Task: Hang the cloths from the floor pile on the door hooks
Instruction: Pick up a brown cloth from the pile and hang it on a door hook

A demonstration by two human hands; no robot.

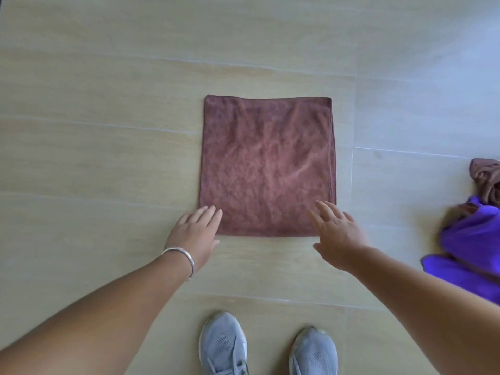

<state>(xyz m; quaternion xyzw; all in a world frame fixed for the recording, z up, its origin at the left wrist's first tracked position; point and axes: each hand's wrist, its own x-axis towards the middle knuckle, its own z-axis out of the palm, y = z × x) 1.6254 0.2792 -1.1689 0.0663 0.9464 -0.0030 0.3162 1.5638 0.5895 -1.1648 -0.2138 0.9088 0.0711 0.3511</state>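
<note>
Two crumpled cloths (476, 234) (purple, brown) lie right of the flat brown cloth (266, 166).

Bright even daylight, pale glare washing the far right floor (446, 36), soft faint shadows, wide-angle bending at edges, slight softness overall

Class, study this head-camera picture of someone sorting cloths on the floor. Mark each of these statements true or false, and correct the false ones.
1. The brown cloth lies flat on the tiled floor. True.
2. The left hand grips a bunched corner of the brown cloth. False: its fingers are straight, at the cloth's near left corner.
3. A purple cloth lies at the right edge. True.
4. The bracelet is on the right wrist. False: it is on the left wrist; the right hand has none.
5. The person is barefoot. False: grey shoes show.
</note>
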